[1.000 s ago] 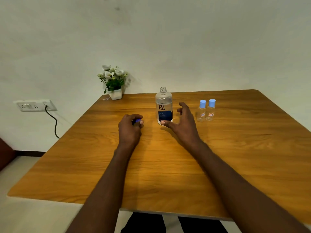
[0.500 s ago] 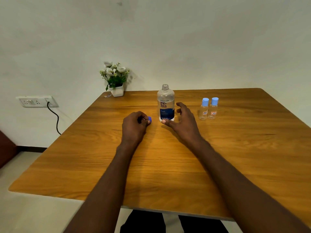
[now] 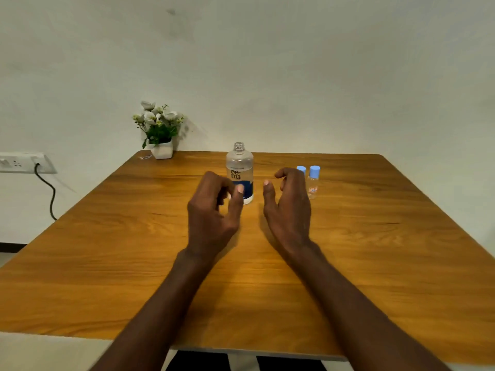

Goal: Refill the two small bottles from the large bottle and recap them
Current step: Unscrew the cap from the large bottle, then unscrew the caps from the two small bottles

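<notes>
Hovering above the brown wood-grain desk (image 3: 375,263), the left hand (image 3: 211,210) is loosely curled, thumb near fingertips; whether it pinches anything cannot be told. The right hand (image 3: 288,207) is open and cupped, holding nothing.

Item one: tall clear plastic large bottle (image 3: 239,172), uncapped, upright between and just beyond both hands. Its white-and-blue label reads "re-nu"; smaller print above is illegible. Liquid level unclear. Likely fairly heavy if full, with smooth walls that may flex under a squeeze; best taken around the labelled waist, not the narrow threaded neck.

Item two: two small clear plastic bottles with light-blue screw caps (image 3: 313,182), standing side by side just beyond the right hand, the nearer one partly hidden by its fingers. Red-and-white labels, text too small to read. Probably very light and easily tipped; steady the body low while twisting the cap.

Also present: white pot of artificial white flowers (image 3: 160,129) at the far left corner.
</notes>
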A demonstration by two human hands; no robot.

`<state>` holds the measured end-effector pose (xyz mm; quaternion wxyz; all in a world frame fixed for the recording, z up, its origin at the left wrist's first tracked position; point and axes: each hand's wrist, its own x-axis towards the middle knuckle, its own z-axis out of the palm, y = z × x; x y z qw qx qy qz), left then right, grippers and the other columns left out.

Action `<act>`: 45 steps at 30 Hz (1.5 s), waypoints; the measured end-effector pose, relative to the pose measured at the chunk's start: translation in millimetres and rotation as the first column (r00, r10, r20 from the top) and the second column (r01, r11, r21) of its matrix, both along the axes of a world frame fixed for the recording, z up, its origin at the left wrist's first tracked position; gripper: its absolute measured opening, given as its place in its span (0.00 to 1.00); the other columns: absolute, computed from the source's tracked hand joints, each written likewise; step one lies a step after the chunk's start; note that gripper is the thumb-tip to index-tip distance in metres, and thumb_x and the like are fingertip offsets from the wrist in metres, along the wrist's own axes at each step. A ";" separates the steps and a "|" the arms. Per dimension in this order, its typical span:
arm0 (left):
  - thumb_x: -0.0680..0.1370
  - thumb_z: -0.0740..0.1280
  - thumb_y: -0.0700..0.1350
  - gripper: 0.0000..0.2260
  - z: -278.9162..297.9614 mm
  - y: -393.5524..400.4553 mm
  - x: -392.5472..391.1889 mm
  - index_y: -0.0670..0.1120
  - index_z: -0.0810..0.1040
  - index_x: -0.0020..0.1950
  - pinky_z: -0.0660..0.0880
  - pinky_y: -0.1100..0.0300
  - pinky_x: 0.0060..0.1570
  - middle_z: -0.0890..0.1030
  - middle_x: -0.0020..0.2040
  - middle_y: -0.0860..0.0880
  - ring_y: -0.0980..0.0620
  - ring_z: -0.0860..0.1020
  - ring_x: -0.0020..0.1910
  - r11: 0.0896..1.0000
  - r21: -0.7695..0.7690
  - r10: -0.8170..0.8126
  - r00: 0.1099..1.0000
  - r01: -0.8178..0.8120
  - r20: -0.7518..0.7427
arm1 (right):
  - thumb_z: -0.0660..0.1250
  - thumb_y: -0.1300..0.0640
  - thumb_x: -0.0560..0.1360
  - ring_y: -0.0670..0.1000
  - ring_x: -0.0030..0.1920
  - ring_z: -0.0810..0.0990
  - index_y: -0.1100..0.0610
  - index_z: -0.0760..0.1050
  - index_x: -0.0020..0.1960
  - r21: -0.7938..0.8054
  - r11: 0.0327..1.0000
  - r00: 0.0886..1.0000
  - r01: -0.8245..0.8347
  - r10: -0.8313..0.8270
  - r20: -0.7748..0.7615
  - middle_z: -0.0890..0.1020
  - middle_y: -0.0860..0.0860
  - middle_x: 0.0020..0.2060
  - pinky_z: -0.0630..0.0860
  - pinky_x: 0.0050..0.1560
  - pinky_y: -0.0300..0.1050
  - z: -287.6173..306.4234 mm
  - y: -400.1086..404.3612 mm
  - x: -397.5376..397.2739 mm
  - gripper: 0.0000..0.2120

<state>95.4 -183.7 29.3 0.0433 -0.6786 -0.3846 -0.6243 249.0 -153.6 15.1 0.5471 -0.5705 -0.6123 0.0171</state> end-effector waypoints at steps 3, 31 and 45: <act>0.81 0.70 0.37 0.01 5.1 -13.1 47.6 0.41 0.80 0.52 0.74 0.60 0.37 0.79 0.47 0.47 0.51 0.77 0.43 0.977 -0.027 -0.213 0.973 0.212 -0.092 | 0.65 0.55 0.82 0.49 0.51 0.75 0.55 0.72 0.63 0.140 0.982 0.992 0.124 -0.119 -0.046 0.76 0.52 0.55 0.71 0.43 0.41 7.5 5.5 41.5 0.11; 0.71 0.81 0.53 0.16 -11.5 68.5 95.2 0.51 0.82 0.56 0.80 0.60 0.36 0.84 0.46 0.52 0.56 0.83 0.44 0.745 -0.553 -0.073 0.870 0.373 0.488 | 0.63 0.55 0.85 0.43 0.49 0.81 0.52 0.79 0.63 0.036 0.999 0.975 -0.020 0.028 -0.222 0.82 0.45 0.52 0.78 0.44 0.40 -6.7 16.9 62.1 0.10; 0.81 0.70 0.56 0.15 -13.2 61.7 90.1 0.46 0.84 0.59 0.63 0.62 0.26 0.78 0.33 0.52 0.58 0.68 0.26 0.542 -0.495 -0.163 0.663 0.679 0.731 | 0.68 0.47 0.82 0.47 0.32 0.76 0.62 0.81 0.60 -0.158 0.780 0.449 -0.605 0.170 -0.877 0.81 0.54 0.36 0.65 0.29 0.41 1.0 13.7 63.6 0.18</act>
